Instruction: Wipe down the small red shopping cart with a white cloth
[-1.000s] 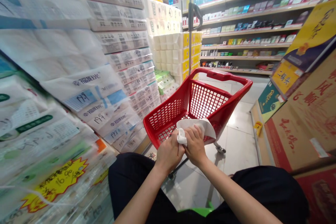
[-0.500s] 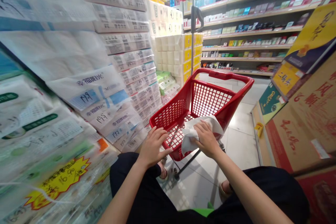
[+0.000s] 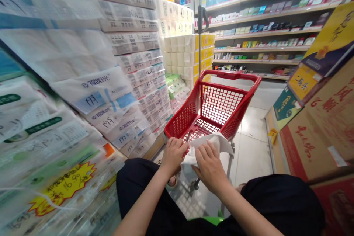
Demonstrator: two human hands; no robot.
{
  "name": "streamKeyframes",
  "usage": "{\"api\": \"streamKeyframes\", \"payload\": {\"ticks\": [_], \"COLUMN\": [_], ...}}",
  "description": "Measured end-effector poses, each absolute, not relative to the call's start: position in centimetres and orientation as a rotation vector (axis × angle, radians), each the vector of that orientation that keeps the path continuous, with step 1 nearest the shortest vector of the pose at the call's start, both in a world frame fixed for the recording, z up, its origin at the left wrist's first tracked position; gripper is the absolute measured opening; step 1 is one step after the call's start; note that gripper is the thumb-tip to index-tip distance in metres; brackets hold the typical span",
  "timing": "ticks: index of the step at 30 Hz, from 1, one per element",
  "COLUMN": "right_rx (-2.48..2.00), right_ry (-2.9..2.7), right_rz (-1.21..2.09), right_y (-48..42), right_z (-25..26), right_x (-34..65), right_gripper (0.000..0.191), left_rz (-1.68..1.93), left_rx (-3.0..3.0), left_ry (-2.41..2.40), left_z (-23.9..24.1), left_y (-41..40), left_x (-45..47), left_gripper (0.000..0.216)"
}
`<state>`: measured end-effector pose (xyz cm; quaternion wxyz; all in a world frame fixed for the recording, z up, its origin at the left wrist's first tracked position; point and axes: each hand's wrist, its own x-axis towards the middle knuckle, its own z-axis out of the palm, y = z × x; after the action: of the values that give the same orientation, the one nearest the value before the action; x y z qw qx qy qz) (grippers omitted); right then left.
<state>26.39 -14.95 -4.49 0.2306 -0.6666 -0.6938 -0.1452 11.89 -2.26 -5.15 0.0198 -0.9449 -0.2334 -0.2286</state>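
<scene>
A red plastic shopping cart [image 3: 215, 103] stands in the aisle right in front of me, its basket empty. My left hand [image 3: 173, 155] is curled round the near rim of the cart. My right hand [image 3: 210, 165] lies with fingers stretched flat on a white cloth [image 3: 218, 142], pressing it against the cart's near edge. The cloth drapes over the rim and hangs down below my hands. My knees in dark trousers show at the bottom of the view.
Stacked packs of toilet paper [image 3: 105, 81] wall the left side. Cardboard boxes [image 3: 323, 118] line the right. A metal pole [image 3: 199, 25] rises behind the cart. Shelves of goods [image 3: 262, 25] run across the back. Pale tiled floor [image 3: 253, 155] lies beside the cart.
The cart has turned and shifted a little right. My left hand went from loose beside the rim to gripping it. My right hand moved the cloth along the near edge.
</scene>
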Motion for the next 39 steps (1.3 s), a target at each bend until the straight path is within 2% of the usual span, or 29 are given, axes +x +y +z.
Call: {"api": "streamKeyframes", "payload": {"ticks": [7, 17, 26, 32, 39], "right_rx": [-1.617, -1.648, -2.035, -1.997, -1.860], "right_ry": [-1.952, -1.961, -1.739, -1.788, -1.884], "right_rz": [-0.438, -0.425, -0.582, -0.546, -0.516], "right_y": [-16.5, -19.3, -17.8, -16.3, -18.5], "right_z": [-5.8, -5.9, -4.6, -4.5, -5.6], "right_x": [30.5, 36.2, 30.7, 28.7, 32.6], "right_gripper": [0.018, 0.020, 0.019, 0.019, 0.028], "left_rz": [-0.644, -0.754, -0.797, -0.758, -0.700], "left_rx": [-3.126, -3.063, -2.932, -2.973, -3.165], "left_ry": [-0.482, -0.316, -0.415, -0.359, -0.070], "left_z": [-4.2, -4.1, -5.0, -4.7, -3.4], "left_y": [-3.3, 1.2, -1.3, -3.6, -4.6], "left_x": [12.4, 11.7, 13.8, 14.7, 14.5], "left_gripper": [0.033, 0.024, 0.025, 0.018, 0.027]}}
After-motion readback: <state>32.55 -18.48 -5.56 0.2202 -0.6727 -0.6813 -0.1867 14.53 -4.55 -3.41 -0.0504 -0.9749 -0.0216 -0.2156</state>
